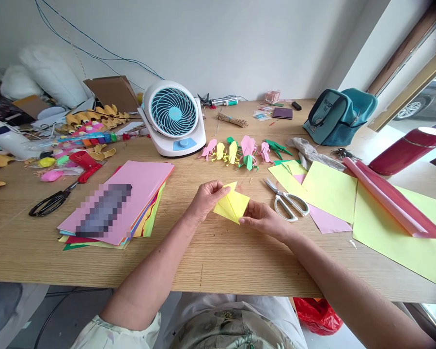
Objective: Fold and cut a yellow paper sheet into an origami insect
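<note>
A partly folded yellow paper (233,203) is held between both hands just above the wooden table (218,257). My left hand (205,198) pinches its upper left corner with thumb and fingers closed on it. My right hand (263,219) grips its lower right edge, fingers curled. White-handled scissors (288,201) lie just right of my right hand. A row of finished pink, yellow and green folded paper figures (241,151) stands behind the paper.
A stack of coloured sheets (119,206) lies at left, with black scissors (54,199) beyond. A small white fan (173,118) stands at the back. Yellow sheets (396,218), a rolled red sheet (392,196), a red bottle (409,150) and a teal bag (336,116) are at right.
</note>
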Demonstrator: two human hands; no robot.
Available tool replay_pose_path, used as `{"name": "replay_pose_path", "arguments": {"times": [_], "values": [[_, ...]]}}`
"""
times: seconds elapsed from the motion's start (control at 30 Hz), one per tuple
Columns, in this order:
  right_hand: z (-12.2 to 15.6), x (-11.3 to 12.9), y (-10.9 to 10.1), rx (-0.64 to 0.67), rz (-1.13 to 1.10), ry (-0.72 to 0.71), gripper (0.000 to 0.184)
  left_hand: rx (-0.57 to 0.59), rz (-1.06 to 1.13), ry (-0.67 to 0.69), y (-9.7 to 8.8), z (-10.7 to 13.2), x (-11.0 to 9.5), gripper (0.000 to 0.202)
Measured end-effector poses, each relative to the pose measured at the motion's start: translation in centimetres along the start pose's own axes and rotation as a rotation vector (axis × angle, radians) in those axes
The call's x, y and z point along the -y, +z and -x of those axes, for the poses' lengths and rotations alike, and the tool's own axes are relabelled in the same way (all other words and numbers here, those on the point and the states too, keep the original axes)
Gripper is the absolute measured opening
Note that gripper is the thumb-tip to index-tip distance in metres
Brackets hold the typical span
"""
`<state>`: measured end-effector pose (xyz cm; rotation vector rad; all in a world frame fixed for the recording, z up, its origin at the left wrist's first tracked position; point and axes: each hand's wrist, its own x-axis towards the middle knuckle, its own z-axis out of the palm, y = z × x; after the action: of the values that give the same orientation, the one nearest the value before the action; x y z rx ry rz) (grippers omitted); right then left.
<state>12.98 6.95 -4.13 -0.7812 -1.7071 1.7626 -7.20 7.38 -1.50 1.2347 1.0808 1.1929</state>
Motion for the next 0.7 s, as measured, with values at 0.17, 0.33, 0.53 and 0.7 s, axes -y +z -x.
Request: {"name": "replay_pose_path", "arguments": {"times": [0.17,0.33,0.53,0.7], "values": [[0.1,0.8,0.2,-0.156,-0.030,0.039,0.039,0.112,-0.068,-0.050,0.5,0.1,0.8,0.043],[-0.1,0.2,0.2,-0.288,-0.053,0.033,0.043,0.188,-0.035,-0.113,0.8,0.2,1.2,0.043],[-0.2,0.5,0.0,-0.393,-0.118,-0.021,0.046,0.170,0.050,-0.159,1.6,0.5,1.8,0.050],[-0.2,0.8,0.0,-0.438,-0.126,-0.058,0.048,0.167,0.148,-0.220,2.4,0.8,2.1,0.050]]}}
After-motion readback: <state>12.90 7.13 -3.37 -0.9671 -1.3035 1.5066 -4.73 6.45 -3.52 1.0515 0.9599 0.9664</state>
